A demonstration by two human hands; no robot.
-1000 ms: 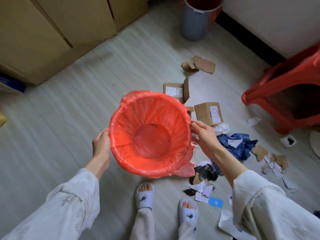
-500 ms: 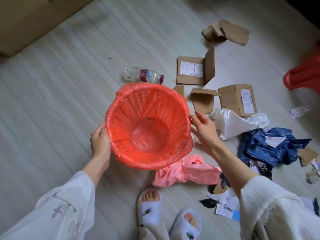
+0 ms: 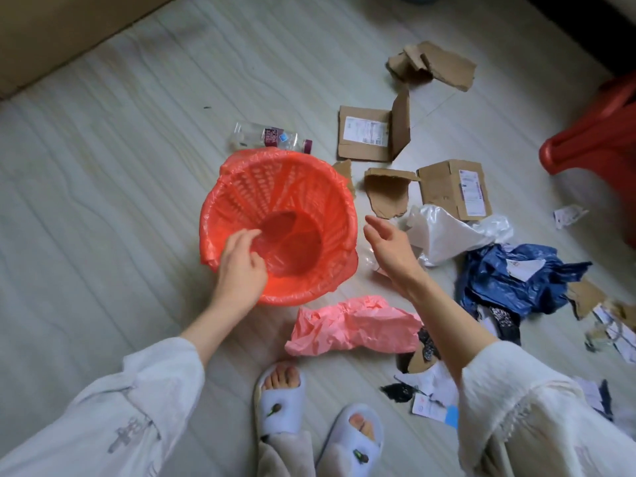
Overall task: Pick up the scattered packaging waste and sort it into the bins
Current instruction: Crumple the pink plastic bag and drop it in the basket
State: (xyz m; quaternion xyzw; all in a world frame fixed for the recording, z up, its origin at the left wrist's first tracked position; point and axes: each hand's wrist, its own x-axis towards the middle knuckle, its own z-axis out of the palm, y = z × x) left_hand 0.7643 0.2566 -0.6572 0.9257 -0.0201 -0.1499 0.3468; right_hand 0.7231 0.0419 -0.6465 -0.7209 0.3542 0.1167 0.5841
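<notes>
A red mesh bin (image 3: 265,187) lined with a red plastic bag stands on the floor in front of me. My left hand (image 3: 241,270) reaches over its near rim, fingers curled on the liner inside. Just right of the bin, my right hand (image 3: 392,246) hovers with relaxed fingers and holds nothing. Waste lies around: a clear plastic bottle (image 3: 272,137) behind the bin, a pink plastic bag (image 3: 354,325) near my feet, white plastic wrap (image 3: 447,235), a blue bag (image 3: 516,277), and cardboard boxes (image 3: 375,136) (image 3: 454,191).
Torn cardboard pieces (image 3: 433,65) (image 3: 387,196) lie further back. Paper scraps and labels (image 3: 430,404) are strewn at the lower right. A red plastic stool (image 3: 599,136) stands at the right edge, a wooden cabinet (image 3: 51,29) at the top left. My slippered feet (image 3: 280,397) are below the bin.
The bin has come down onto the floor. My right hand has let go of its rim, and my left hand has shifted from the outside to over the near rim.
</notes>
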